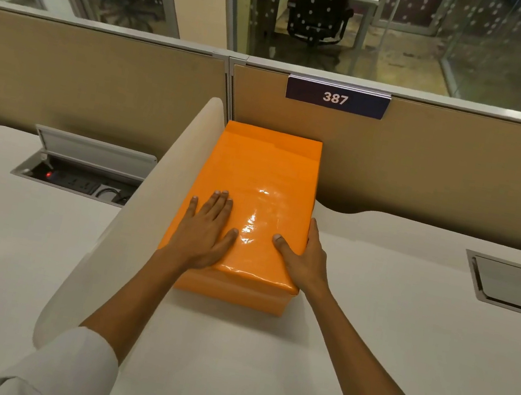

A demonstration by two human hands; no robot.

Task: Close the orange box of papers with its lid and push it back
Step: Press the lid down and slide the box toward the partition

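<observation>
The orange box [235, 292] stands on the white desk with its glossy orange lid [267, 170] seated on top, covering it fully; no papers show. Its far end touches the beige partition and its left side runs along the curved white divider. My left hand [208, 230] lies flat, fingers spread, on the lid's near left part. My right hand [304, 257] holds the lid's near right edge, thumb on top and fingers down the side.
The curved white divider [128, 226] borders the box on the left. The beige partition [429, 178] with a "387" plate [336, 98] stands behind. An open cable tray [81, 176] sits at the left, a closed hatch [518, 286] at the right. White desk [369, 321] spreads around.
</observation>
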